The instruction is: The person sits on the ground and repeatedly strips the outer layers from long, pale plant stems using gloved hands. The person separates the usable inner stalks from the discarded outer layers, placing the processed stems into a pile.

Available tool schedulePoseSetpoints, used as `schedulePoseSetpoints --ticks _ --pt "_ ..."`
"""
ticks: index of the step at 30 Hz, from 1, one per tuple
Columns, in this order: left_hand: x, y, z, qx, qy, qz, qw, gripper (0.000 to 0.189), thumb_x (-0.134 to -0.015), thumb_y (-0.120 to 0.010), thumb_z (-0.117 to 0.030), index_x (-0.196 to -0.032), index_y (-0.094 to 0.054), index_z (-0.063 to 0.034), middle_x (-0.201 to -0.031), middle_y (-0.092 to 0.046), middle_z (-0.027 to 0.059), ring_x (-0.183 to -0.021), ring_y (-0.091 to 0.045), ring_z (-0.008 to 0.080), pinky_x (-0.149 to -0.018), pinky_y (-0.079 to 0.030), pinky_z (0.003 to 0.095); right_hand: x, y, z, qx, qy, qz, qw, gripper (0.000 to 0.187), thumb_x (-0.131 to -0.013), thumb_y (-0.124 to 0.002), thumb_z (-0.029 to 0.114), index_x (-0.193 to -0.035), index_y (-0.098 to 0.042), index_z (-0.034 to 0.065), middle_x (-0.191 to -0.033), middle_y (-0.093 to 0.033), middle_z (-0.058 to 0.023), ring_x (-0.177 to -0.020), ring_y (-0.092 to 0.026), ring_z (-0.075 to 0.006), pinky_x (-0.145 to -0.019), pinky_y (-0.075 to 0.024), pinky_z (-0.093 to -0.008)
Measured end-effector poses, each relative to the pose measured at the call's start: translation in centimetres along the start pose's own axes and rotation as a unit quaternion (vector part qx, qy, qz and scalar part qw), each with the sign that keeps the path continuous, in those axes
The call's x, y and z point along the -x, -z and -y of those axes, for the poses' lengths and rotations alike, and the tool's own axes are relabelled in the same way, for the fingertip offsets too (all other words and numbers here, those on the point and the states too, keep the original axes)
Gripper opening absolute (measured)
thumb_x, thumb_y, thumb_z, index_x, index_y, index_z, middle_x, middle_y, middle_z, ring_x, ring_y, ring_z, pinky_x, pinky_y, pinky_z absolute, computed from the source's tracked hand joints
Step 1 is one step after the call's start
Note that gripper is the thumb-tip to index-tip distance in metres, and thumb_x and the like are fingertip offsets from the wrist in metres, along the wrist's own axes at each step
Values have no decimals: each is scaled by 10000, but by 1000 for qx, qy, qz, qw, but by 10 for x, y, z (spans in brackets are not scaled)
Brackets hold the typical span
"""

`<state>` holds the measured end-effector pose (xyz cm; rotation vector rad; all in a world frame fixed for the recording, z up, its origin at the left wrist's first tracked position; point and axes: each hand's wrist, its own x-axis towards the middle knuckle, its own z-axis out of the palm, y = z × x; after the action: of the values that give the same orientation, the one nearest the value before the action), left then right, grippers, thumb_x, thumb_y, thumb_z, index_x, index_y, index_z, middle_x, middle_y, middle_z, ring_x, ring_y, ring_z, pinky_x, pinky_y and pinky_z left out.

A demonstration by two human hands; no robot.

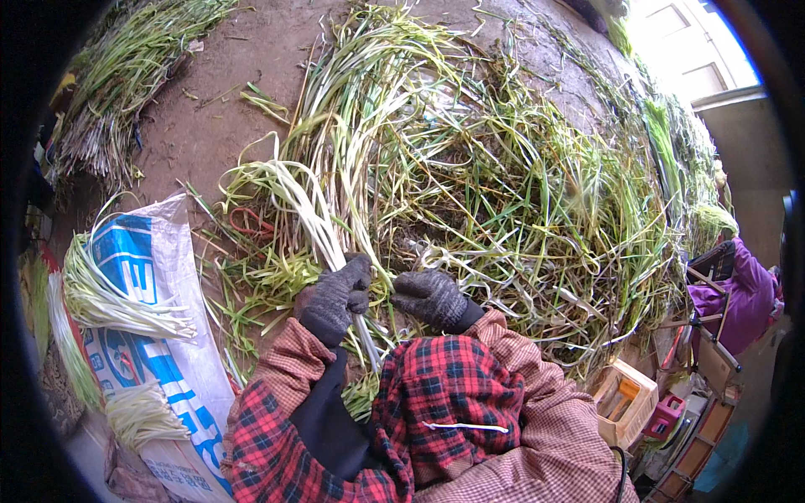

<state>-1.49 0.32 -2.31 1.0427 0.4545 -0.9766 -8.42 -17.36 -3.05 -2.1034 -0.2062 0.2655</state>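
Observation:
My left hand (333, 300), in a dark grey knitted glove, is closed around a small bunch of long white leafy stalks (311, 210). Their pale ends stick out below the fist and the yellow-green leaf tips droop away ahead. Close beside it, my right hand (431, 298), gloved alike, pinches a thin yellow-green leaf (381, 271); its fingertips are partly hidden. A white woven sack (188, 264) with blue printing lies to my left. On it rest a large sorted bunch of white-stemmed stalks (119, 298) and a smaller pale bunch (148, 415).
Long uncleaned stalks (352, 94) lie ahead, beside a broad heap of loose leaves (522, 201) to the right. Another stalk pile (144, 82) is far left. A red cord (248, 226) lies nearby. At right are a wooden crate (622, 402), pink basket (665, 417) and purple cloth (742, 302).

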Motion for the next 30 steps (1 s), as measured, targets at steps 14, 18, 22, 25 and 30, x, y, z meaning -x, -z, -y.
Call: schedulePoseSetpoints --ticks 14,18,22,25,30 --pt "-8 -9 2 5 51 -24 998 116 -772 -570 -149 -843 -517 -73 -569 -448 -4 -358 -332 75 -346 -245 219 -59 20 3 -188 -183 31 965 271 -756 -572 260 -889 -547 26 -743 -559 -96 -664 -526 -142 -625 -442 -282" --pt "-10 -8 2 -3 73 -27 997 115 -769 -572 -150 -835 -518 -73 -562 -443 -6 -356 -329 76 -346 -243 220 -58 5 6 -146 -130 -46 980 238 -768 -564 238 -852 -544 16 -709 -551 -87 -643 -525 -144 -602 -443 -285" --pt "-4 -5 1 47 69 -47 995 114 -766 -574 -152 -828 -520 -72 -555 -438 -8 -354 -325 77 -346 -241 220 -46 -2 7 -318 -205 -82 922 205 -789 -545 212 -838 -538 14 -666 -533 -36 -567 -498 -102 -513 -423 -227" --pt "-5 -2 -2 144 -9 -77 987 104 -757 -578 -154 -769 -509 -77 -527 -413 -18 -343 -304 80 -338 -229 226 -31 7 -2 -480 -219 -175 831 187 -795 -536 191 -863 -527 17 -653 -526 -26 -534 -475 -82 -480 -401 -209" --pt "-13 2 -7 178 -119 -101 971 128 -763 -558 -143 -699 -460 -92 -493 -367 -32 -324 -260 67 -320 -192 221 5 46 -25 -390 -171 -338 839 126 -794 -516 189 -774 -497 66 -588 -463 1 -497 -429 -77 -444 -334 -184"
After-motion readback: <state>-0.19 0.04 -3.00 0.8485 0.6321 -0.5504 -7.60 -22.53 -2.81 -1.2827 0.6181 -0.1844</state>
